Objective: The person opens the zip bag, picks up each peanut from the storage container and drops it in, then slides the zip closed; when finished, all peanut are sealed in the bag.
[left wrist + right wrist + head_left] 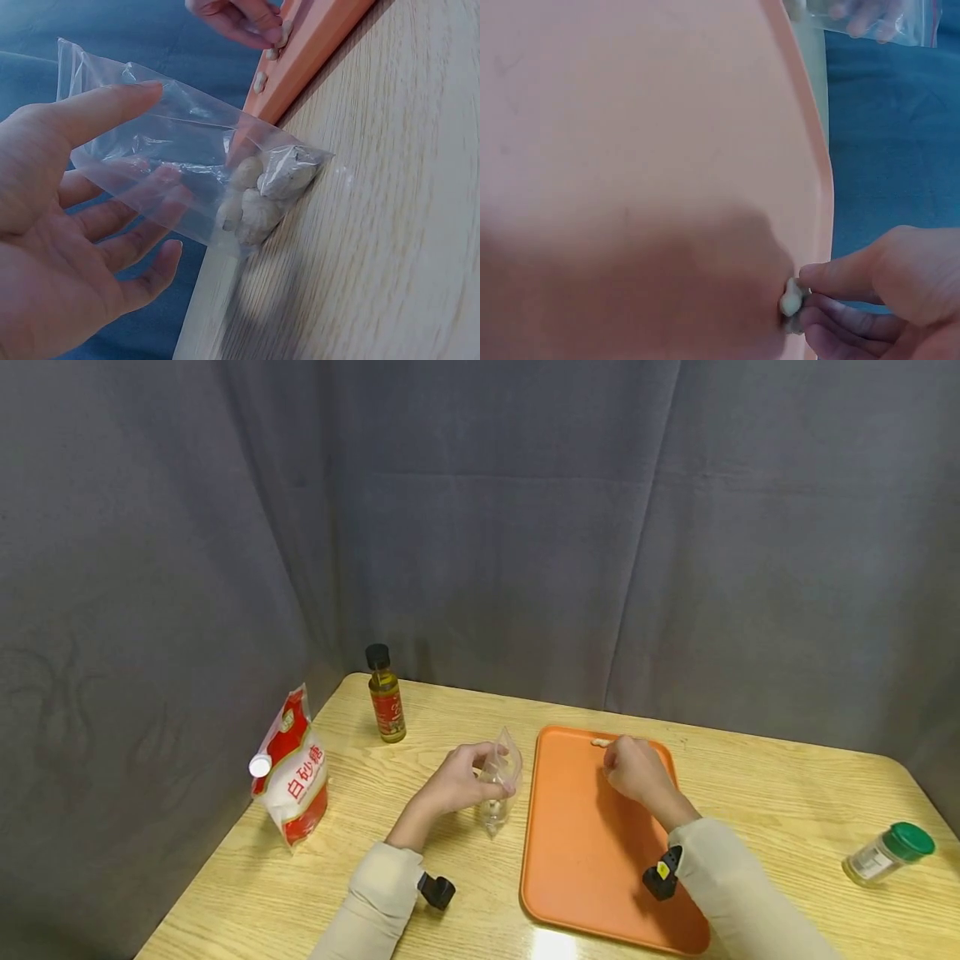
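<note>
My left hand holds a clear plastic bag left of the orange tray, thumb on one side and fingers on the other. Several pale, knobbly pieces that look like unshelled peanuts lie in the bag's lower corner, close to the tabletop. At the tray's far end, my right hand pinches a whitish peanut between thumb and fingertips. A tan peanut shows just left of that hand in the head view. Another piece lies along the tray in the left wrist view.
On the left stands a red and white bag of sugar with a white cap. Behind it is a dark-capped oil bottle. A green-lidded shaker jar lies tilted at the far right. Grey curtains border the wooden table.
</note>
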Demonstrator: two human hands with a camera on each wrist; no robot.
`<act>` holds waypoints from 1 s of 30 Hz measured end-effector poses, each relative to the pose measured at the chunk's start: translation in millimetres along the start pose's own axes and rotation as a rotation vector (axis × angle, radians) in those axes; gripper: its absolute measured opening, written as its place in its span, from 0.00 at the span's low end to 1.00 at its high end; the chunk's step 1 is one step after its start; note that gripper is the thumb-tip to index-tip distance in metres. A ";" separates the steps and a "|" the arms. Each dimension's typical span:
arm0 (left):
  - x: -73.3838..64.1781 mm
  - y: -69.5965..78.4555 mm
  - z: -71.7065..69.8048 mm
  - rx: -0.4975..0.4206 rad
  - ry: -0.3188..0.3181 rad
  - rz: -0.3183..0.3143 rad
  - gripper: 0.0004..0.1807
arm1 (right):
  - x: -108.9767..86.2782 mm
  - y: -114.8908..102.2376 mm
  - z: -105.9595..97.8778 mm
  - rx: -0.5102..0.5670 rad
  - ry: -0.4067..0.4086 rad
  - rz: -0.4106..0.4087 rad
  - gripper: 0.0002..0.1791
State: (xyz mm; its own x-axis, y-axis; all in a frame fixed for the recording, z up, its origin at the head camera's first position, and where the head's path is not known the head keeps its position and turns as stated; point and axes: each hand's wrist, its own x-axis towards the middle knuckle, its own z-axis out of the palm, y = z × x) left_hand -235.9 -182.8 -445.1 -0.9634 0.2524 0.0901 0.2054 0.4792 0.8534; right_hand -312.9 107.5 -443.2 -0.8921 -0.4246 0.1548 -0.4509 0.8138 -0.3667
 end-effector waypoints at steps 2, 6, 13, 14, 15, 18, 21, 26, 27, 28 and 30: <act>0.2 -0.3 0.0 0.002 -0.001 0.001 0.30 | -1.0 2.6 2.8 -0.011 -0.012 0.003 0.11; -0.3 0.1 -0.1 0.000 -0.003 -0.002 0.30 | -2.9 4.0 5.5 -0.027 -0.011 0.018 0.08; -0.2 -1.2 0.4 0.001 -0.004 0.003 0.30 | -4.0 4.0 7.1 -0.042 -0.024 0.044 0.04; -0.3 -1.1 0.5 0.003 -0.006 0.001 0.30 | -4.0 3.9 6.8 -0.041 -0.024 0.044 0.04; -0.3 -1.0 0.5 0.003 -0.006 -0.001 0.30 | -4.0 3.8 6.3 -0.039 -0.024 0.041 0.04; -0.2 -1.1 0.9 0.006 -0.008 -0.001 0.30 | -3.0 2.4 2.6 -0.028 -0.013 0.022 0.06; -0.8 -1.2 1.0 0.003 -0.006 -0.005 0.30 | -0.4 -1.1 -3.1 -0.006 0.011 -0.008 0.07; -0.9 -1.4 1.3 0.002 -0.001 -0.006 0.30 | 3.7 -16.1 -14.6 0.021 0.030 -0.030 0.05; -0.8 -1.3 1.4 0.004 -0.001 -0.007 0.30 | 4.3 -20.6 -17.1 0.027 0.029 -0.038 0.05; -0.5 -1.2 1.5 0.005 -0.001 -0.009 0.30 | 4.6 -25.3 -19.4 0.029 0.032 -0.048 0.05; 0.0 -1.3 1.8 0.010 -0.001 -0.008 0.30 | 5.0 -35.6 -23.8 0.034 0.047 -0.084 0.05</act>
State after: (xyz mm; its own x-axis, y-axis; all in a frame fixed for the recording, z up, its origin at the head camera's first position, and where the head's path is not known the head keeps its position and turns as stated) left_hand -235.9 -181.8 -447.1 -0.9649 0.2494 0.0823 0.1990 0.4896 0.8489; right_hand -302.0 85.8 -407.5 -0.8519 -0.4711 0.2289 -0.5237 0.7619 -0.3810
